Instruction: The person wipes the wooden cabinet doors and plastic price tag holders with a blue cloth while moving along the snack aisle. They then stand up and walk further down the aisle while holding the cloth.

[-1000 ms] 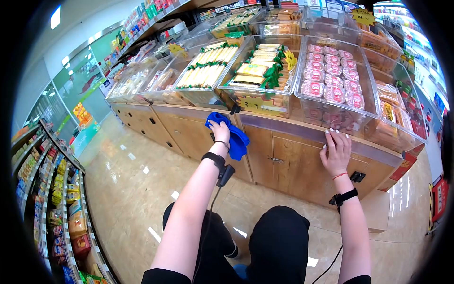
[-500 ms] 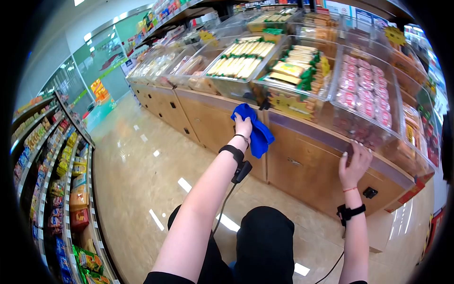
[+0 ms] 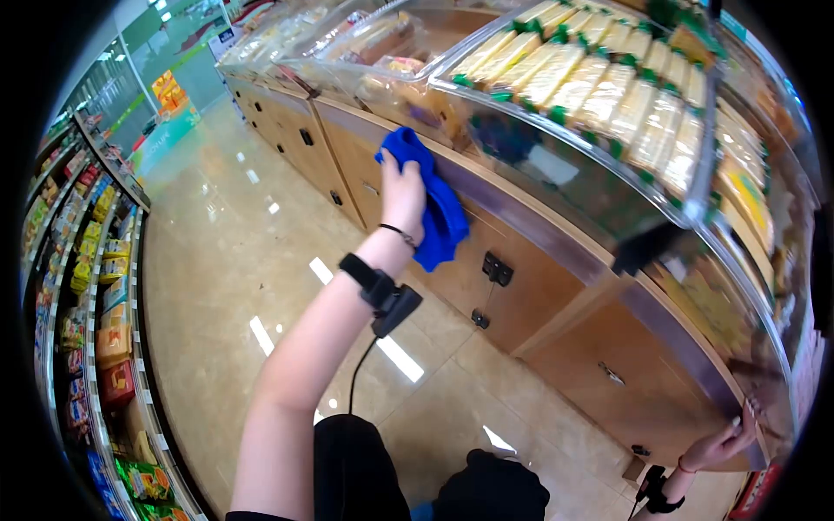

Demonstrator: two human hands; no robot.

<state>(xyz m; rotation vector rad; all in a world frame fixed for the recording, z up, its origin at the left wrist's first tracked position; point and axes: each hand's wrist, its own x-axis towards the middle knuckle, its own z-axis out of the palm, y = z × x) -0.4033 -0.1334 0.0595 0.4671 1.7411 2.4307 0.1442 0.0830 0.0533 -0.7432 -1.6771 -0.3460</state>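
Left hand [image 3: 402, 195]: fingers closed around a bunched bright blue cloth [image 3: 440, 219] and pressing it flat against the dark front ledge of the long wooden display counter [image 3: 540, 224]. Most of the cloth hangs loose below the ledge, over the cabinet front. A black wrist strap with a cabled sensor [image 3: 382, 293] sits just behind the hand. Right hand [image 3: 718, 446]: far along the same ledge at its lower-right end, fingers laid over the ledge edge. It seems to hold nothing, though it is small and near the frame edge. Directly above the ledge is a clear plastic bin of pale yellow packets with green ends [image 3: 599, 87]. More clear bins run along the ledge toward the upper left. Below the ledge are brown cabinet doors with black latches [image 3: 497, 269], then the glossy beige tiled floor [image 3: 217, 260]. Judgement: the work in hand is wiping the ledge, mid-stroke. The next move calls for steady pressure along the ledge, cloth spread flatter, and clear of the bin fronts above.
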